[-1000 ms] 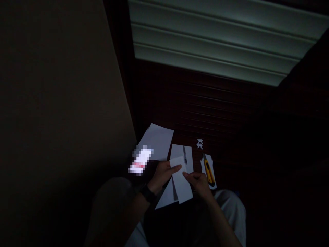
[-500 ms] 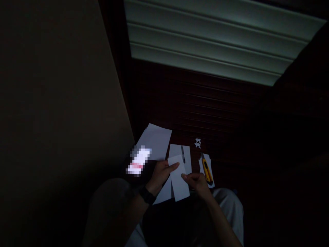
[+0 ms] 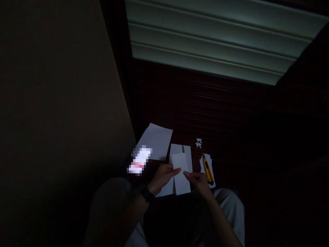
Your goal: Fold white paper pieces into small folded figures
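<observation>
A narrow white sheet of paper [image 3: 181, 181] is held up between both hands over my lap. My left hand [image 3: 163, 175] grips its left edge, thumb on top and fingers behind. On the right edge my right hand [image 3: 197, 180] pinches it, thumb in front. Behind it lies another white sheet [image 3: 176, 149] with a dark pen [image 3: 183, 149] on it, mostly covered by the held paper. Just right of my right hand, a yellow utility knife [image 3: 207, 170] rests on a cut piece of white paper [image 3: 209, 163].
Small white paper scraps [image 3: 198, 143] lie beyond the knife. Larger white sheets [image 3: 158, 140] are at the back left, with a bright blurred-out rectangle [image 3: 140, 160] by them. A wall [image 3: 64, 85] rises on the left; pale slats [image 3: 205, 44] stand behind. The light is dim.
The held paper has turned more upright and shifted slightly right, covering more of the pen. My left hand has moved a little right and down along its edge.
</observation>
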### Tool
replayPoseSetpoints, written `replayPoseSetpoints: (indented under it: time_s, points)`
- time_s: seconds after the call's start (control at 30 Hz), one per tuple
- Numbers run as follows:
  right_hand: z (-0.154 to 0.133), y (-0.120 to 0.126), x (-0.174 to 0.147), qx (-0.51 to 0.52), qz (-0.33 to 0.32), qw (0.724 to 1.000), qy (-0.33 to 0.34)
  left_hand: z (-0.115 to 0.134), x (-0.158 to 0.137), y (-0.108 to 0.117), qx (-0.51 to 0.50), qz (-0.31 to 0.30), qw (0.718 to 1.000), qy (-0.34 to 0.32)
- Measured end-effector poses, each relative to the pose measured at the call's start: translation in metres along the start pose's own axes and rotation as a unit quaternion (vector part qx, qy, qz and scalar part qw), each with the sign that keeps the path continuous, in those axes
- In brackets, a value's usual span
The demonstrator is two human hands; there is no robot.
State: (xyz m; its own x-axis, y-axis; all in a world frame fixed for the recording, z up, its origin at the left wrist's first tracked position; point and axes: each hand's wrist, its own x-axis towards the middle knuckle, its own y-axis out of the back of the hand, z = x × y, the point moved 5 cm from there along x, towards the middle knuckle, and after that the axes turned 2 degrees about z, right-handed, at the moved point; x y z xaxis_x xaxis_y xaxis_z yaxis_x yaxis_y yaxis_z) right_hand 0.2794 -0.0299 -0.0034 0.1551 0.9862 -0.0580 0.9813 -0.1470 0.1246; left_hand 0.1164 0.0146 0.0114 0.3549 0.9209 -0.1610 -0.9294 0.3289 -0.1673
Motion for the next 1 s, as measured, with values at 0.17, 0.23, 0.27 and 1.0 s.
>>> replayPoseSetpoints:
  time_s: [0.17, 0.23, 0.27, 1.0]
  points:
    - [0.007, -0.002, 0.0, 0.036, -0.014, 0.999, -0.019, -0.007, 0.003, 0.005, 0.02, -0.001, 1.0, 0.01]
    - [0.008, -0.002, 0.001, 0.039, -0.01, 0.999, -0.021, -0.008, 0.004, 0.006, 0.021, -0.004, 1.0, 0.016]
    - [0.009, -0.002, 0.001, 0.036, -0.007, 0.999, -0.021, -0.009, 0.004, 0.005, 0.019, -0.006, 1.0, 0.017]
    - [0.035, -0.009, 0.007, -0.048, -0.038, 0.998, -0.016, -0.02, 0.012, 0.017, 0.002, 0.006, 1.0, 0.02]
